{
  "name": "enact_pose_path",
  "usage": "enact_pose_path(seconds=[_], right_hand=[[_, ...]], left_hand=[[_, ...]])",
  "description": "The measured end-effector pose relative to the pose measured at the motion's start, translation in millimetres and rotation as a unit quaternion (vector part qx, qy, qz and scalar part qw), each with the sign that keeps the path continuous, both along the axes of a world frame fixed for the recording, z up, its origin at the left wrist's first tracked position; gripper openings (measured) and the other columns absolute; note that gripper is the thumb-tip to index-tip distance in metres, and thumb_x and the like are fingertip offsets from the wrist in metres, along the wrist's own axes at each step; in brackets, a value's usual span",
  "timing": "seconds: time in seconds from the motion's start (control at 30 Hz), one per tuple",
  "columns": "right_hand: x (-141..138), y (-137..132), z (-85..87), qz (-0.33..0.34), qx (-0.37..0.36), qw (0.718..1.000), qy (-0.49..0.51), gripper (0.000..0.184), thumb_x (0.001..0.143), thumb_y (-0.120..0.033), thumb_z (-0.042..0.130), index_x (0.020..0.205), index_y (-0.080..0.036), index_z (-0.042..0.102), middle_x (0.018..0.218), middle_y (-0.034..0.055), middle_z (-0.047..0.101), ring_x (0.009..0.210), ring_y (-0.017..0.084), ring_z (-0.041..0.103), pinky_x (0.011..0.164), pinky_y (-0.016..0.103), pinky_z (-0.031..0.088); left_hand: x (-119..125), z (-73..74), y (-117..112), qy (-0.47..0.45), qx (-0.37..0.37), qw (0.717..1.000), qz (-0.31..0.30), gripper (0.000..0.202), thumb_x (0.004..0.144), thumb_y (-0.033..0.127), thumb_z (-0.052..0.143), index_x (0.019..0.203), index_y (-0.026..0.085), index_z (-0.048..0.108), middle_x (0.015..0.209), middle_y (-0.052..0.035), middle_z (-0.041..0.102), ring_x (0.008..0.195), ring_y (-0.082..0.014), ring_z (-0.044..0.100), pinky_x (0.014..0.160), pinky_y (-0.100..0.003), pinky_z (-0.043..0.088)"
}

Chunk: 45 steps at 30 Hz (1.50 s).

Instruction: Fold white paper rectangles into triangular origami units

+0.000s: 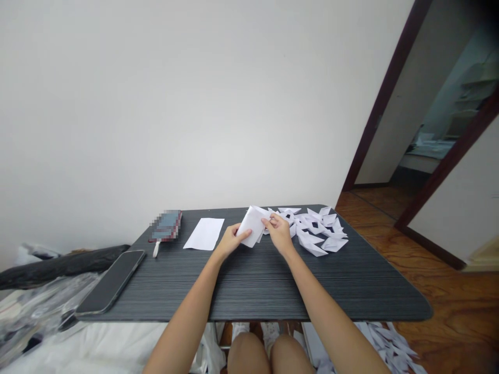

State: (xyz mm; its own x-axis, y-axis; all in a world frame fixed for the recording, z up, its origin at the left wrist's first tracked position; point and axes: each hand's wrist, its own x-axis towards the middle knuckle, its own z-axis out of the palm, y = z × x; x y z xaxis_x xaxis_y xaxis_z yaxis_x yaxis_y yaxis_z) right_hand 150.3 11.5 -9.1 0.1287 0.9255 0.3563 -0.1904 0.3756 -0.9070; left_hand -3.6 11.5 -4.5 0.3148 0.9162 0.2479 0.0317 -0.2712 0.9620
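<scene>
A folded white sheet of paper [252, 223] is held just above the dark striped table [253, 285], near its far side. My left hand [231, 240] grips the sheet's lower left edge, thumb on top. My right hand [278, 231] pinches its right edge with closed fingers. Right of my hands lies a heap of several folded white paper shapes [316, 231]. A flat white sheet [205, 234] rests on the table left of my left hand.
A dark phone [111, 281] lies at the table's left front corner. A second phone [166, 226] with a white cable sits at the back left. More paper pieces [390, 343] litter the wooden floor under the right side. A doorway opens at right.
</scene>
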Motion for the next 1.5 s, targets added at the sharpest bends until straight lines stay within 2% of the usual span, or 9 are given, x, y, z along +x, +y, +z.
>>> enact_pose_path(seconds=[0.17,0.27,0.37,0.53,0.67,0.9,1.0,1.33,1.5], right_hand=[[-2.3,-1.8,-4.6,0.033,-0.005,0.996,-0.080,0.022,0.062,-0.038,0.060,0.061,-0.017,0.052,0.055,-0.0001,0.058,0.052,0.014,0.055,0.049,0.025,0.044],[-6.0,-8.0,-1.3,0.049,-0.003,0.996,-0.079,0.023,0.061,-0.036,0.061,0.076,-0.019,0.053,0.054,-0.0028,0.057,0.051,0.014,0.056,0.050,0.025,0.044],[-7.4,-13.5,4.1,0.081,0.008,0.996,-0.043,0.038,0.061,-0.031,0.062,0.095,-0.024,0.045,0.061,-0.0048,0.058,0.057,0.013,0.058,0.053,0.024,0.045],[-7.1,-14.9,7.6,0.110,0.019,0.993,-0.022,0.035,0.062,-0.026,0.061,0.093,-0.026,0.044,0.070,-0.0037,0.059,0.061,0.012,0.058,0.060,0.025,0.046],[-6.6,-13.8,7.3,0.114,0.025,0.992,-0.038,0.029,0.063,-0.025,0.061,0.090,-0.023,0.050,0.077,-0.0002,0.061,0.071,0.014,0.058,0.067,0.027,0.045],[-5.2,-12.3,6.7,0.107,0.021,0.993,-0.047,0.022,0.063,-0.025,0.062,0.083,-0.020,0.054,0.081,0.0011,0.061,0.075,0.013,0.057,0.069,0.026,0.044],[-4.1,-10.5,5.7,0.094,0.022,0.994,-0.043,0.018,0.063,-0.027,0.062,0.078,-0.019,0.057,0.081,0.0014,0.060,0.078,0.013,0.056,0.070,0.024,0.044],[-4.1,-7.1,1.5,0.085,-0.011,0.996,-0.028,0.018,0.057,-0.027,0.066,0.066,-0.016,0.056,0.063,-0.0016,0.059,0.057,0.010,0.054,0.056,0.022,0.043],[-2.8,-7.8,1.2,0.092,-0.023,0.995,-0.003,0.024,0.058,-0.025,0.066,0.077,-0.018,0.054,0.060,-0.0030,0.060,0.056,0.009,0.054,0.056,0.022,0.042]], left_hand=[[6.1,7.0,-7.5,-0.072,0.036,0.997,0.018,0.051,0.065,0.029,0.061,0.112,0.018,0.045,0.091,-0.0070,0.060,0.075,-0.0165,0.057,0.063,-0.024,0.044],[8.3,9.5,-11.4,-0.082,0.040,0.995,0.042,0.054,0.066,0.029,0.060,0.116,0.020,0.040,0.084,-0.0047,0.060,0.066,-0.0142,0.056,0.057,-0.022,0.043],[7.5,8.7,-11.1,-0.073,0.055,0.994,0.067,0.042,0.068,0.029,0.059,0.107,0.020,0.045,0.080,-0.0025,0.058,0.061,-0.0118,0.053,0.054,-0.020,0.041],[4.8,5.8,-6.5,-0.050,0.082,0.990,0.101,0.020,0.069,0.031,0.057,0.083,0.018,0.051,0.072,0.0003,0.053,0.059,-0.0098,0.047,0.053,-0.018,0.037],[4.1,5.6,-4.3,-0.036,0.106,0.988,0.102,0.015,0.070,0.031,0.055,0.072,0.016,0.051,0.066,0.0015,0.048,0.058,-0.0091,0.043,0.052,-0.018,0.034],[3.6,3.1,0.0,-0.086,0.090,0.985,0.120,0.018,0.067,0.032,0.057,0.070,0.015,0.056,0.073,-0.0012,0.055,0.065,-0.0109,0.048,0.059,-0.020,0.037],[2.4,2.3,1.2,-0.082,0.061,0.986,0.133,0.021,0.065,0.034,0.059,0.068,0.013,0.057,0.066,-0.0008,0.055,0.058,-0.0100,0.048,0.052,-0.020,0.036],[3.9,3.4,-0.6,-0.077,0.071,0.981,0.163,0.022,0.065,0.034,0.059,0.068,0.013,0.055,0.063,0.0010,0.054,0.054,-0.0080,0.047,0.048,-0.018,0.035],[4.5,3.9,-3.1,-0.055,0.087,0.984,0.146,0.021,0.067,0.034,0.057,0.069,0.013,0.055,0.063,0.0007,0.053,0.054,-0.0080,0.046,0.048,-0.018,0.035]])
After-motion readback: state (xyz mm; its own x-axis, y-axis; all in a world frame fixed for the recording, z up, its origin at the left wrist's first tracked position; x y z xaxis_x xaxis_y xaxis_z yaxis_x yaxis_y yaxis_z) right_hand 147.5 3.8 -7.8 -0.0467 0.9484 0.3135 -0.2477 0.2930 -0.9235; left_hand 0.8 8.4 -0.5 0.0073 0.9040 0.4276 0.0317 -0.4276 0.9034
